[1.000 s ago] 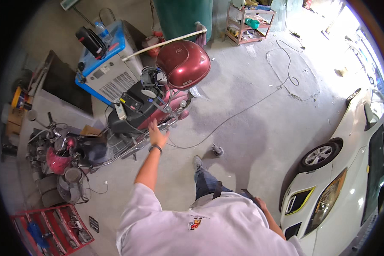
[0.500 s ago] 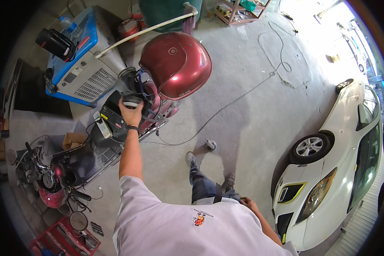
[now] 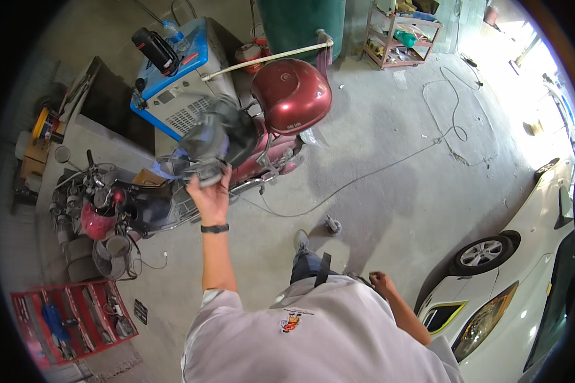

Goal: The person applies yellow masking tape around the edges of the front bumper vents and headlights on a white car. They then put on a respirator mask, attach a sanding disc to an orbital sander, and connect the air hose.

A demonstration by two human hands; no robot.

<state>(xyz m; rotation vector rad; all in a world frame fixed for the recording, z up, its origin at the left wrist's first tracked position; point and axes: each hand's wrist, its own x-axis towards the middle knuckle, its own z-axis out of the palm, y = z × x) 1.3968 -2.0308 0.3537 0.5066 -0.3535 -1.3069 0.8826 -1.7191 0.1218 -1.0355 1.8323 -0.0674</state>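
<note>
Stands on a bare grey concrete floor point(image 3: 364, 172), beside a glossy white car point(image 3: 524, 274) and before a dark-red metal motorcycle point(image 3: 286, 149). Holds a motion-blurred, grey-and-black, mask-like item point(image 3: 206, 147) above the motorcycle's near edge, left hand point(image 3: 212, 203) closed round its lower rim. Bends the right hand point(image 3: 381, 282) near the hip, too small to tell whether loaded.

I'm watching the grey floor point(image 3: 268, 268) from my remote seat: it's carrying a looping cable point(image 3: 437, 140) at far right, a small grey object point(image 3: 333, 225) (I'm not making out its kind) in the middle, and a white car point(image 3: 535, 268) at right. At far left, a blue-edged cabinet point(image 3: 163, 112) is supporting a black flask point(image 3: 153, 50) and a clear bottle point(image 3: 174, 36).
</note>
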